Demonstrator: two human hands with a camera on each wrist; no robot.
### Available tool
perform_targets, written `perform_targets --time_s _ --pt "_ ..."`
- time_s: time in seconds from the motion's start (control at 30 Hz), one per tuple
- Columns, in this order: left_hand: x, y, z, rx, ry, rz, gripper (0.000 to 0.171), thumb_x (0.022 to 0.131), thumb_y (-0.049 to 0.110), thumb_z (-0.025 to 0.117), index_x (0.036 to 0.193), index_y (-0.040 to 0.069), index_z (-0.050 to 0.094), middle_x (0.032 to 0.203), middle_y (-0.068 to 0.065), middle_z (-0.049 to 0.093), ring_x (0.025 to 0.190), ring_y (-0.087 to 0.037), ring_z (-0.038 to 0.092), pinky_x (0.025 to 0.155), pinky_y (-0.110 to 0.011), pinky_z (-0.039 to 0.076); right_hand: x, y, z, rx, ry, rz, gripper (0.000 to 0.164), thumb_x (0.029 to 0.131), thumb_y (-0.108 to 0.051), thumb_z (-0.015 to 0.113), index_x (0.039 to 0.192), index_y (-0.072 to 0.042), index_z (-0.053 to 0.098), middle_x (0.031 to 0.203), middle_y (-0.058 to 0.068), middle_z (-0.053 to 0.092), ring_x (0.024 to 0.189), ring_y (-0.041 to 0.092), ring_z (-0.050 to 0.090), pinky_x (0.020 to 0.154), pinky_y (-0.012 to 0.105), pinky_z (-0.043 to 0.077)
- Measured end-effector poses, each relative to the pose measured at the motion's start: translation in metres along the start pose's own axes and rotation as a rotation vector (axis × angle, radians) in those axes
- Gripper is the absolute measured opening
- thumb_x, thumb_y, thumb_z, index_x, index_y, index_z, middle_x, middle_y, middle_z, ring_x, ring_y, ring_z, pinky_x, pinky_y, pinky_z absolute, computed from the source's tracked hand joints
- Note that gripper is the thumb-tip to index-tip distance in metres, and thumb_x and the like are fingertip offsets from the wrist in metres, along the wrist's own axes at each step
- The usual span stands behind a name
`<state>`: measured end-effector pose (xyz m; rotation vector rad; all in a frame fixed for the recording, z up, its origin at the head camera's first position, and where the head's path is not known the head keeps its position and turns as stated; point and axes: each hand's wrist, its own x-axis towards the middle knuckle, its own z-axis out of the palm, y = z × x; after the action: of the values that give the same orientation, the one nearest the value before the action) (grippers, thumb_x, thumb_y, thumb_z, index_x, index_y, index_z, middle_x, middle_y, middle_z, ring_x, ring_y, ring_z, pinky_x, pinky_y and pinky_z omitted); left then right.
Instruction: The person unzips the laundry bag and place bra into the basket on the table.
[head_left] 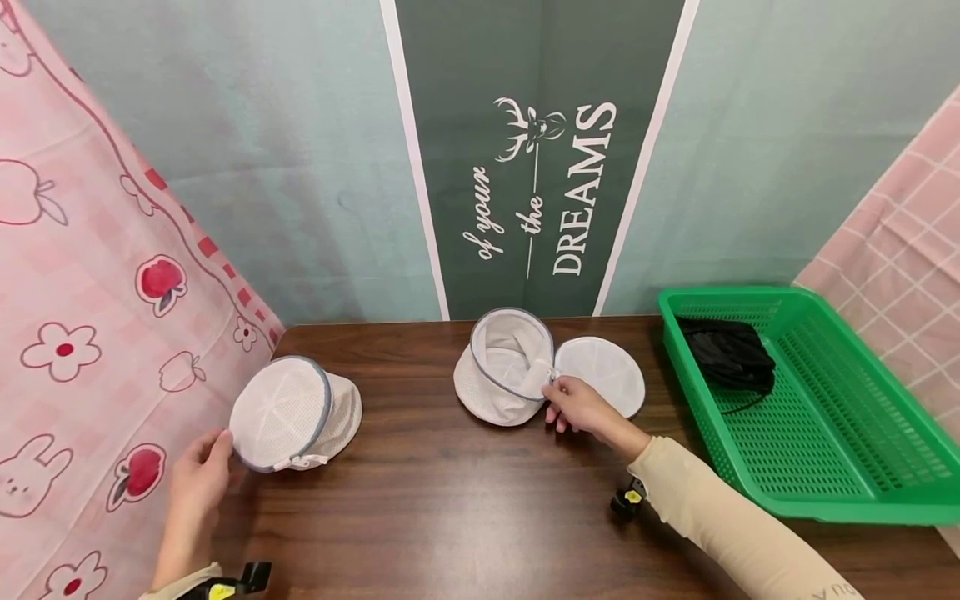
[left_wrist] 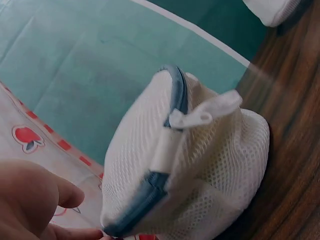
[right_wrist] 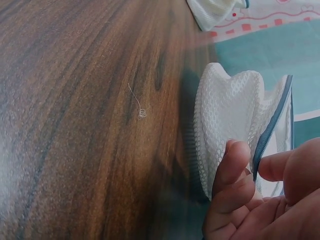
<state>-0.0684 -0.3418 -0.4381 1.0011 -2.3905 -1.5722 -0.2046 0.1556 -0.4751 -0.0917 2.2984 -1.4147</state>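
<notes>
On the left of the table stands a white mesh laundry bag [head_left: 281,414] with blue-grey zipper trim, its round lid lying tilted over the top. My left hand [head_left: 198,479] is at the lid's left edge; in the left wrist view a fingertip [left_wrist: 82,234] meets the lower trim while the thumb stays apart. A second mesh laundry bag [head_left: 498,404] has its top open and its round lid [head_left: 600,375] folded out to the right. Thumb and fingers of my right hand [head_left: 581,406] pinch its zippered rim, near where the lid joins.
A green plastic basket [head_left: 832,500] stands at the right, with a black folded item [head_left: 727,354] inside. Printed curtains [head_left: 337,167] hang behind and beside the brown wooden table [head_left: 420,517]. A small curl of thread [right_wrist: 142,112] lies on the wood.
</notes>
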Motion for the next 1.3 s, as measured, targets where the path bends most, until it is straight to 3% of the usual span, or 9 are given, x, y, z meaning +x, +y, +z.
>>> perform_targets --time_s 0.1,0.2,0.33,0.53,0.9,1.07,1.3 --pt "0.002 -0.005 0.002 -0.060 -0.020 -0.012 0.055 0.107 0.027 0.045 0.144 -0.012 0.039 0.096 -0.002 0.060 0.066 -0.001 0.058 0.060 -0.024 0.058 0.001 0.000 0.000 0.001 -0.005 -0.003 0.026 0.108 -0.019 0.047 0.092 0.001 0.053 0.069 0.003 0.063 0.050 0.009 0.054 0.043 0.021 0.036" --pt "0.004 -0.010 0.003 -0.094 -0.053 -0.016 0.053 0.106 0.021 0.048 0.144 -0.013 0.035 0.085 0.010 0.053 0.066 -0.002 0.058 0.060 -0.024 0.058 0.001 0.001 0.000 0.001 -0.012 -0.006 0.026 0.108 -0.019 0.047 0.092 0.001 0.053 0.069 0.003 0.063 0.050 0.009 0.054 0.043 0.021 0.036" --pt "0.005 -0.014 0.004 -0.084 -0.056 -0.005 0.054 0.105 0.017 0.051 0.146 -0.014 0.032 0.088 0.009 0.052 0.067 -0.002 0.058 0.060 -0.025 0.059 0.002 0.001 0.000 0.001 -0.015 -0.004 0.026 0.108 -0.019 0.047 0.092 0.001 0.053 0.069 0.003 0.063 0.050 0.009 0.054 0.043 0.021 0.037" --pt "0.005 -0.017 0.004 -0.038 -0.044 0.000 0.047 0.105 0.014 0.052 0.143 -0.011 0.039 0.086 0.010 0.052 0.060 -0.004 0.059 0.057 -0.024 0.058 0.002 0.001 0.000 -0.004 -0.017 -0.002 0.027 0.108 -0.019 0.047 0.093 0.002 0.053 0.068 0.003 0.063 0.050 0.009 0.054 0.043 0.021 0.037" --pt "0.002 -0.014 0.008 -0.030 -0.113 0.051 0.052 0.104 0.011 0.055 0.147 -0.013 0.037 0.085 0.014 0.056 0.060 -0.004 0.059 0.056 -0.023 0.056 0.001 0.004 0.001 -0.012 -0.017 -0.013 0.026 0.108 -0.019 0.047 0.091 0.000 0.054 0.068 0.002 0.062 0.050 0.009 0.054 0.044 0.021 0.037" --pt "-0.002 -0.009 0.013 -0.017 -0.123 0.065 0.052 0.103 0.010 0.058 0.147 -0.011 0.039 0.091 0.008 0.057 0.063 -0.004 0.059 0.058 -0.023 0.057 0.002 0.005 0.001 -0.014 -0.014 -0.009 0.027 0.108 -0.020 0.047 0.091 0.000 0.054 0.067 0.002 0.062 0.050 0.009 0.054 0.044 0.021 0.037" --pt "-0.011 -0.002 0.021 0.016 -0.193 0.115 0.050 0.103 0.004 0.056 0.145 -0.014 0.038 0.103 -0.008 0.050 0.070 -0.004 0.057 0.061 -0.025 0.058 0.002 0.006 0.001 -0.017 -0.019 -0.016 0.027 0.107 -0.020 0.048 0.090 0.000 0.054 0.067 0.002 0.062 0.050 0.009 0.054 0.045 0.022 0.038"
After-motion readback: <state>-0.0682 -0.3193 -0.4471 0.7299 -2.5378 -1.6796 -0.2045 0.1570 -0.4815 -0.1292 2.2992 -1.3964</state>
